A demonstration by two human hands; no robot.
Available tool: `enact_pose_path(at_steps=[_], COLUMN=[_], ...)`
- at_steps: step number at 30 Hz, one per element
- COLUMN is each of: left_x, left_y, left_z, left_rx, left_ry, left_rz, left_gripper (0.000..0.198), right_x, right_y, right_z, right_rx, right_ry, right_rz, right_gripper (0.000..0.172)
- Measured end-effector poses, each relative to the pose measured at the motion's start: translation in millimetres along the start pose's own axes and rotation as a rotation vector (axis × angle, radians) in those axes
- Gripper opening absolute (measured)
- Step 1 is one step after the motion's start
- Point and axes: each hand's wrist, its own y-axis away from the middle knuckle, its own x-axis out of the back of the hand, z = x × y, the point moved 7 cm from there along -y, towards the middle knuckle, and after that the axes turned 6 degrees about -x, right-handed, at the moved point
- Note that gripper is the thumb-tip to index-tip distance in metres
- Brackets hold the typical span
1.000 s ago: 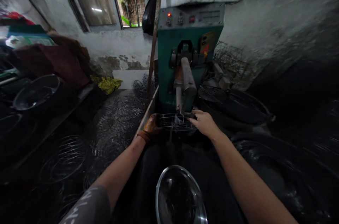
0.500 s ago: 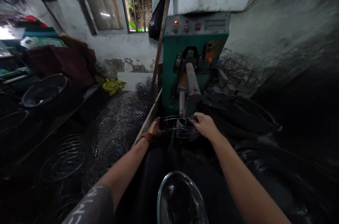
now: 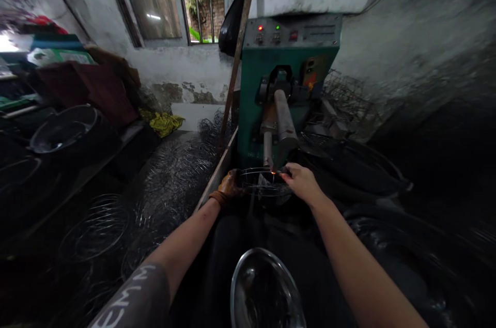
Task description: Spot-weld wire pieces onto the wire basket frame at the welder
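Note:
A round wire basket frame (image 3: 259,186) lies under the metal arm (image 3: 284,120) of a green welding machine (image 3: 285,62). My left hand (image 3: 229,187), in a brown glove, grips the frame's left rim. On the right rim sits my bare right hand (image 3: 300,182), holding it close to the arm's tip. A small orange spark (image 3: 273,173) glows where the tip meets the wire. A red and a green lamp are lit on the machine's panel.
A shiny steel bowl (image 3: 265,289) rests near my lap. Piles of wire frames (image 3: 170,173) fill the floor on the left, with dark basins (image 3: 64,129) beyond. More wire parts and black tubs (image 3: 360,162) lie to the right. A wooden pole (image 3: 238,54) leans beside the machine.
The machine's arm has come down onto the frame and a spark now shows at the contact. A green lamp has lit beside the red one. Both hands keep their hold.

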Motion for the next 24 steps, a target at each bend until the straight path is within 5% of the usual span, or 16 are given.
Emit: enact_pose_path(at_steps=[5, 8, 11, 14, 24], left_x=[27.1, 43.3, 35.1, 20.7, 11.0], left_y=[10.4, 16.3, 13.0, 8.0, 2.0], left_z=[50.1, 101.7, 132.1, 140.1, 133.1], left_rx=[-0.191, -0.381, -0.384, -0.301, -0.237], left_ry=[-0.110, -0.275, -0.388, -0.468, -0.466], left_rz=[-0.018, 0.053, -0.020, -0.091, 0.004], left_gripper=[0.083, 0.094, 0.093, 0.094, 0.077], right_x=[13.2, 18.4, 6.3, -8.7, -16.1], right_y=[14.3, 33.1, 49.3, 52.6, 44.7], right_z=[19.0, 56.1, 81.6, 84.3, 94.8], right_rx=[-0.010, -0.208, -0.412, -0.445, -0.362], right_ry=[-0.238, -0.331, -0.271, -0.238, -0.196], right_rz=[0.065, 0.184, 0.156, 0.081, 0.097], right_gripper=[0.016, 0.024, 0.019, 0.018, 0.009])
